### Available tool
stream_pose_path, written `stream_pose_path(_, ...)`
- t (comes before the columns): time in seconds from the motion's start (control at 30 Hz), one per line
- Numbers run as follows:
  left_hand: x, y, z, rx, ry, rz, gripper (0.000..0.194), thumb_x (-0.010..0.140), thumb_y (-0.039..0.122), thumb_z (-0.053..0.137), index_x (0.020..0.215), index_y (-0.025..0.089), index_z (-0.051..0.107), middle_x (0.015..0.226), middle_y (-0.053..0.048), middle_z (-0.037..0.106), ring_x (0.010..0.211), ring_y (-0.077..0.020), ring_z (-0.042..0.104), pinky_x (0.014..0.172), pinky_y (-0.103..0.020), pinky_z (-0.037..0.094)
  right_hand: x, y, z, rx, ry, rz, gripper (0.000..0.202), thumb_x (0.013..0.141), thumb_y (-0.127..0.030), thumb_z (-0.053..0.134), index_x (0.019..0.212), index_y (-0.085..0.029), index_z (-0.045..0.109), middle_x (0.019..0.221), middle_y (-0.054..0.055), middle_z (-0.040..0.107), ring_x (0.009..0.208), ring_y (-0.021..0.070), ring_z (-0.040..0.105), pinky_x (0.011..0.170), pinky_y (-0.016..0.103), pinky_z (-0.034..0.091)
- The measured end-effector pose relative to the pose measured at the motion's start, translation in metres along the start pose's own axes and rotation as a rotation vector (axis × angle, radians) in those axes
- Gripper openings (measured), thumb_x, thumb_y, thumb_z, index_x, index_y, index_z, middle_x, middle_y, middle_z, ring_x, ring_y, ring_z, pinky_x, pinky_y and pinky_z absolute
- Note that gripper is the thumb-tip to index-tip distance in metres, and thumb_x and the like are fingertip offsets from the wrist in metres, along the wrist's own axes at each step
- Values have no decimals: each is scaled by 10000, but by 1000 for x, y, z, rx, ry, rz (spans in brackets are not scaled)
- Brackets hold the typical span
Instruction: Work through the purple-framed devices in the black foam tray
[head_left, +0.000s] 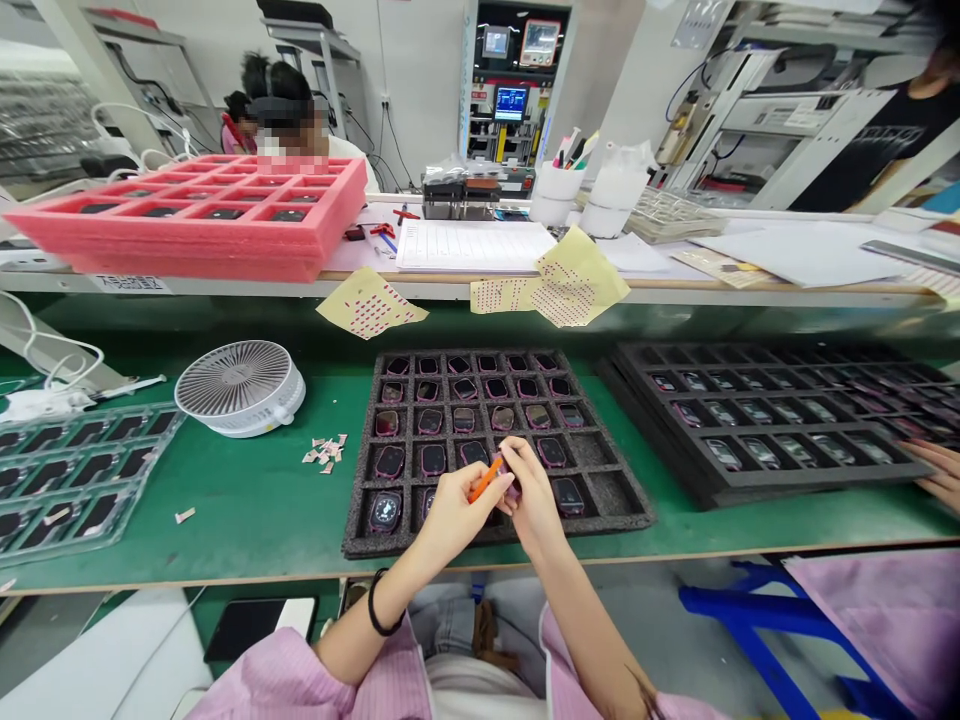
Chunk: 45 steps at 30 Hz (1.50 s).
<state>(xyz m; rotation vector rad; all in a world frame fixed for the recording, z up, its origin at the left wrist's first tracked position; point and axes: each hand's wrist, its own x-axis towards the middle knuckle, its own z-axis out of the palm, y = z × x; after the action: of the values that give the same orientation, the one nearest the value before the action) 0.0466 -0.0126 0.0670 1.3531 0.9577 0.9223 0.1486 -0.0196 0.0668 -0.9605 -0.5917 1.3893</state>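
Note:
My left hand [454,508] is closed around a thin orange stick-like tool [486,480], its exact kind unclear. The tool's tip meets a small watch with a purplish edge [513,489], pinched in the fingers of my right hand [531,492]. Much of that watch is hidden by my fingers. Both hands are over a dark grey foam tray [622,519], whose compartments hold rows of square watches. One watch [385,511] at the tray's front left shows a lit dial. Some compartments at the right side hold no watch.
Left of the tray are a white fan [240,388], small paper-like scraps [325,453] and a clear plastic tray of dark parts [90,480]. Stacked foam trays [697,470] stand at right, a co-worker's hand [941,475] beside them. A pink foam tray [330,225] rests on the shelf.

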Motion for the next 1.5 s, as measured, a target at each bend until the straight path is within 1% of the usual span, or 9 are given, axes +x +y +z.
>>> stream_pose_path(0.17, -7, 5, -15, 73, -12, -36, 487, 824, 589, 471, 589, 163, 451, 463, 60, 375, 430, -49, 302, 436, -189, 245, 11, -3, -13, -212, -37, -169, 292, 786, -475, 644, 848, -247, 473, 549, -92, 436, 355, 59, 335, 327, 165, 242)
stream_pose_path(0.27, -16, 8, -57, 185, 187, -28, 434, 838, 549, 463, 626, 171, 454, 462, 74, 331, 419, -51, 272, 444, -191, 228, 33, -29, -51, -498, 93, -334, 266, 840, -497, 553, 874, -249, 460, 613, -66, 470, 414, 90, 394, 393, 208, 315)
stream_pose_path(0.33, -20, 6, -95, 391, 349, -33, 398, 849, 508, 451, 635, 173, 466, 480, 61, 354, 436, -64, 306, 469, -196, 240, 47, -49, -84, -928, 274, -454, 287, 869, -532, 461, 902, -247, 476, 701, -16, 533, 536, 142, 483, 500, 262, 393)
stream_pose_path(0.43, -20, -2, -143, 804, 493, -140, 341, 869, 413, 431, 640, 172, 506, 548, 5, 494, 497, -106, 435, 519, -213, 268, 64, -67, -127, -1109, 343, -463, 276, 837, -515, 514, 870, -241, 511, 784, 52, 589, 691, 222, 531, 654, 345, 385)
stream_pose_path(0.63, -8, -25, -175, 1178, 582, -393, 292, 895, 375, 402, 847, 157, 590, 732, -127, 665, 702, -251, 635, 538, -237, 286, 74, -55, -151, -1445, 199, -526, 349, 866, -538, 440, 793, -213, 546, 768, 79, 613, 730, 254, 552, 705, 367, 368)
stream_pose_path(0.8, -13, -22, -169, 1053, 615, -316, 308, 897, 345, 347, 960, 161, 585, 859, -120, 696, 756, -249, 650, 603, -258, 387, 37, -50, -141, -1788, 273, -790, 468, 944, -543, 298, 842, -194, 592, 832, 99, 577, 781, 245, 527, 660, 331, 343)
stream_pose_path(1.03, -26, 3, -124, 768, 418, -62, 373, 891, 460, 361, 989, 195, 605, 753, -13, 643, 593, -133, 542, 582, -217, 369, -1, -18, -131, -2076, 203, -737, 577, 956, -540, 185, 748, -167, 572, 744, 117, 532, 712, 248, 495, 601, 338, 321)
stream_pose_path(1.27, -28, 7, -48, 414, -36, -36, 377, 904, 461, 402, 903, 162, 630, 645, 27, 519, 552, -77, 380, 519, -186, 266, -4, -28, -118, -1259, 62, -467, 401, 846, -616, 489, 785, -222, 447, 668, 10, 545, 590, 168, 508, 579, 301, 407)
stream_pose_path(1.5, -13, 5, -2, 200, -240, -34, 388, 892, 462, 438, 785, 130, 609, 652, 27, 503, 559, -63, 349, 526, -186, 270, -12, -28, -50, -266, 53, -128, 358, 762, -501, 667, 916, -232, 488, 585, -68, 506, 378, 77, 415, 310, 176, 276)
